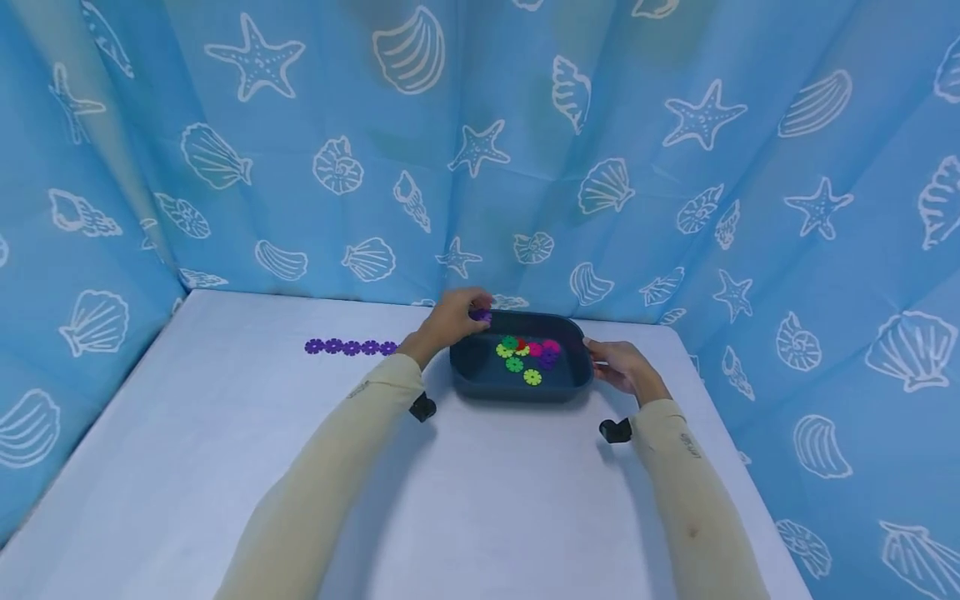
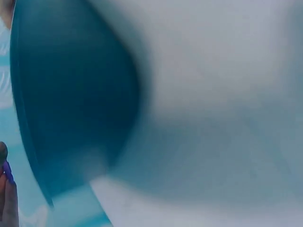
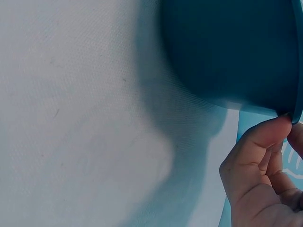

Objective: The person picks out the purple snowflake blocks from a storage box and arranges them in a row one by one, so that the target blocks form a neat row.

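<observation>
My left hand (image 1: 452,318) pinches a purple flower-shaped disc (image 1: 481,316) over the left rim of a dark blue-grey tub (image 1: 517,392). In the left wrist view only its fingertips (image 2: 8,198) show, with the purple edge between them. With thumb and fingers my right hand (image 1: 621,365) grips the tub's right rim; the right wrist view shows the thumb (image 3: 270,130) against that rim. Inside the tub lie several notched discs: green (image 1: 513,364), yellow (image 1: 532,377), pink (image 1: 551,346), red (image 1: 522,343) and purple (image 1: 548,358).
Left of the tub, several purple discs (image 1: 352,347) lie in a row on the white table (image 1: 480,500). A blue curtain (image 1: 465,217) with shell and starfish prints hangs right behind the table's back edge. Dark wrist cameras (image 1: 423,407) stick out from both sleeves.
</observation>
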Motion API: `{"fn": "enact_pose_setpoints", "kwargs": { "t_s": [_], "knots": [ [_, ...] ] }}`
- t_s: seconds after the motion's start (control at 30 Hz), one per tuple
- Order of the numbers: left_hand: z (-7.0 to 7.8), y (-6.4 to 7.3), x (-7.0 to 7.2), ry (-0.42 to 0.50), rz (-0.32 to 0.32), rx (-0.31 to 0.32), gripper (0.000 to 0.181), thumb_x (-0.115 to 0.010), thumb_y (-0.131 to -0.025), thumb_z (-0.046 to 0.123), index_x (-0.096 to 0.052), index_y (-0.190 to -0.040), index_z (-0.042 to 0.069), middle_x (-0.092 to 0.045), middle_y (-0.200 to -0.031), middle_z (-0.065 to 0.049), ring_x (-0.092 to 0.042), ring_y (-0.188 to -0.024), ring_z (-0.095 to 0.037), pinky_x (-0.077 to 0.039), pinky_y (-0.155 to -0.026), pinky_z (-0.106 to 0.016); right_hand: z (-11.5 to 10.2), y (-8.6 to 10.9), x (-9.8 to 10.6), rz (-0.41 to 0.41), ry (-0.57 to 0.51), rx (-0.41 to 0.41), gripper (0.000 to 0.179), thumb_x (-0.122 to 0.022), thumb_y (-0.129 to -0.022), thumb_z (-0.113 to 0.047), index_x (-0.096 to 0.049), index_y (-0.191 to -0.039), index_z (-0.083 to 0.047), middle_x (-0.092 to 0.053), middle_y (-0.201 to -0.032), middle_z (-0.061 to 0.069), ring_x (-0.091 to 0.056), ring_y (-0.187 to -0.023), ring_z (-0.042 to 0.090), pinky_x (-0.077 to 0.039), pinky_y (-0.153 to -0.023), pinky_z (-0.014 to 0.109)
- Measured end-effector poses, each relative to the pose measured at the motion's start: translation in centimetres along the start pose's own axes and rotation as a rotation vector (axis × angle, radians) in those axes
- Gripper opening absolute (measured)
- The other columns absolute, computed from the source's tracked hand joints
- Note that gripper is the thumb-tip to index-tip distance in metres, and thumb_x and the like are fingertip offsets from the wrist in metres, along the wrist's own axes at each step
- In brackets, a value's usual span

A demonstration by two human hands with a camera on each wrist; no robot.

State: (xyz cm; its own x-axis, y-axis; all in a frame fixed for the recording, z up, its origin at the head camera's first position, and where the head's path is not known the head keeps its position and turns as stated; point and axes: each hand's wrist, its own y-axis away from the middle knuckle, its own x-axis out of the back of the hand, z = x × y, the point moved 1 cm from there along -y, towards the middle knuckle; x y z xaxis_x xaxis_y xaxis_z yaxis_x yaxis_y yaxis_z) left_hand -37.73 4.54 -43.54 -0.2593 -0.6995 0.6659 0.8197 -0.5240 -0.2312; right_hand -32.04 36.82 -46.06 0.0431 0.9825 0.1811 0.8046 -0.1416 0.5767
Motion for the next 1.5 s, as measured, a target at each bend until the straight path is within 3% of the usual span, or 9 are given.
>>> {"fn": "enact_pose_setpoints", "kwargs": {
  "t_s": [0.17,0.33,0.57,0.77,0.97,1.27,1.5],
  "knots": [
    [-1.6,1.6,2.4,0.002,0.086,0.077,0.041,-0.076,-0.084,0.006,-0.062,-0.123,0.004,-0.066,-0.114,-0.01,-0.062,-0.106,-0.023,-0.051,-0.094,-0.036,0.1,0.5,0.6,0.008,-0.014,0.009,0.045,-0.059,-0.098,-0.029,-0.049,-0.13,0.002,-0.05,-0.106,0.01,-0.054,-0.077,0.014,-0.054,-0.068,0.021],
    [-4.3,4.3,4.3,-0.025,0.134,0.204,0.043,-0.075,-0.085,0.008,-0.061,-0.125,0.007,-0.065,-0.117,-0.009,-0.06,-0.11,-0.025,-0.05,-0.097,-0.039,0.4,0.5,0.9,-0.008,-0.016,0.014,0.042,-0.059,-0.098,-0.029,-0.049,-0.127,0.001,-0.05,-0.103,0.009,-0.053,-0.075,0.013,-0.054,-0.067,0.02],
    [-8.6,8.3,7.3,-0.127,0.121,0.326,0.044,-0.074,-0.087,0.009,-0.059,-0.128,0.005,-0.063,-0.119,-0.013,-0.058,-0.114,-0.031,-0.048,-0.099,-0.043,0.7,0.1,1.0,-0.004,0.0,0.03,0.046,-0.06,-0.098,-0.031,-0.048,-0.129,0.001,-0.051,-0.104,0.008,-0.054,-0.076,0.012,-0.053,-0.067,0.02],
    [-11.2,11.6,10.7,-0.214,0.118,0.412,0.044,-0.073,-0.087,0.006,-0.058,-0.127,0.001,-0.063,-0.12,-0.017,-0.056,-0.115,-0.035,-0.046,-0.1,-0.048,0.5,0.1,0.6,-0.016,0.002,0.036,0.046,-0.059,-0.098,-0.031,-0.048,-0.129,0.001,-0.051,-0.104,0.008,-0.054,-0.077,0.012,-0.053,-0.067,0.02],
    [-13.7,14.7,13.3,-0.236,0.131,0.467,0.044,-0.072,-0.086,0.002,-0.057,-0.127,-0.001,-0.061,-0.12,-0.021,-0.056,-0.114,-0.037,-0.046,-0.099,-0.05,0.3,0.2,0.5,-0.009,0.004,0.036,0.046,-0.058,-0.099,-0.03,-0.047,-0.13,0.001,-0.051,-0.104,0.008,-0.054,-0.076,0.012,-0.053,-0.067,0.02],
    [-15.2,17.5,14.7,-0.238,0.098,0.565,0.043,-0.07,-0.087,0.001,-0.056,-0.127,-0.003,-0.059,-0.121,-0.023,-0.052,-0.117,-0.041,-0.041,-0.103,-0.054,0.2,0.1,0.4,-0.002,0.055,0.019,0.05,-0.057,-0.099,-0.034,-0.045,-0.133,0.001,-0.05,-0.105,0.009,-0.054,-0.077,0.012,-0.054,-0.069,0.019],
    [-15.5,18.4,14.8,-0.229,0.101,0.564,0.042,-0.069,-0.089,0.004,-0.055,-0.129,-0.002,-0.059,-0.123,-0.023,-0.052,-0.119,-0.04,-0.041,-0.103,-0.053,0.2,0.0,-0.2,0.009,0.069,0.022,0.051,-0.056,-0.099,-0.035,-0.045,-0.134,0.001,-0.049,-0.107,0.008,-0.053,-0.078,0.012,-0.054,-0.069,0.019]
  ]
}}
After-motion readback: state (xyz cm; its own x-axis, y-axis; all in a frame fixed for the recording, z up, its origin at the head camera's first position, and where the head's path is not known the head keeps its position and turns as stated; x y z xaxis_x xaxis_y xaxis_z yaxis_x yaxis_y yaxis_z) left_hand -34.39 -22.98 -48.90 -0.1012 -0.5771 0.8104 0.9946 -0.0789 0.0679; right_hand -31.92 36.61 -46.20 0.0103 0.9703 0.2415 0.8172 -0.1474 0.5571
